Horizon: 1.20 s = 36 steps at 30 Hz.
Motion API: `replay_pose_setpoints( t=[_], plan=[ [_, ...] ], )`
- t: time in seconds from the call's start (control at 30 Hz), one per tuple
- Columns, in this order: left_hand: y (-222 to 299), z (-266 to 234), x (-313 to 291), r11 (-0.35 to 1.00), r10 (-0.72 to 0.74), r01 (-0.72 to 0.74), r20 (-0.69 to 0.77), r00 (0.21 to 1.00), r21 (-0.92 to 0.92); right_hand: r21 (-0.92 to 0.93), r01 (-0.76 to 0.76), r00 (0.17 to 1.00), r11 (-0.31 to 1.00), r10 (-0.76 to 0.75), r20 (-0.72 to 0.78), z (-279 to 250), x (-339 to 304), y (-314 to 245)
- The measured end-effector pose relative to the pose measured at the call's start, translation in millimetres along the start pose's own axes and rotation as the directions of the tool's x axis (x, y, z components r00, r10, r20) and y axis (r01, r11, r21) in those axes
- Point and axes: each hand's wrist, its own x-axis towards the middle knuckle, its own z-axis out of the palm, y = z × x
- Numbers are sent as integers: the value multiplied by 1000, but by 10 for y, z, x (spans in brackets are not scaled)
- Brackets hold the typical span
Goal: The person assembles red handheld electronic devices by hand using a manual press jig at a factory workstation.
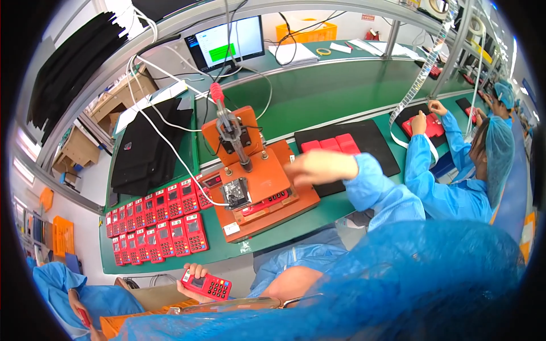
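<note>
Low in front, my left hand (196, 271) is closed round a red card payment terminal (211, 286), its keypad and small screen facing up. My right hand (322, 167) reaches across to the right side of an orange press fixture (267, 184); its fingers are blurred and partly curled, so their grip is unclear. A toggle clamp with a red handle (216, 92) stands on the fixture. On the fixture's top plate lies a small black circuit module (235, 192) with a white cable. Another red terminal (267, 202) shows beneath the plate.
Two rows of red terminals (165, 203) line the bench's left part. Red parts (330, 144) lie on a black mat (375, 145) to the right. A monitor (226, 45) stands behind, with hanging cables. Co-workers in blue sit at right; another person's hands (77, 304) show lower left.
</note>
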Motion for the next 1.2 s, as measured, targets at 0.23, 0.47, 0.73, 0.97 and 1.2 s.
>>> replay_pose_setpoints(
  t=[0.23,0.47,0.73,0.97,1.2],
  plan=[
    [-696,969,698,868,-351,182,310,884,462,576,198,869,793,130,-478,-937,1319,-400],
    [-764,1358,737,875,-305,115,351,886,471,-455,619,257,641,-712,-654,78,783,-603],
    [-1452,2279,574,764,116,-249,254,960,595,-215,694,337,687,-573,-747,504,240,-944],
    [-1956,2756,1378,-22,-578,-929,753,314,370,582,358,535,730,351,-769,595,-559,-50],
    [-1981,2525,1455,-224,-499,-966,837,225,126,304,-448,180,841,417,-891,951,-1641,2514]
  ],
)
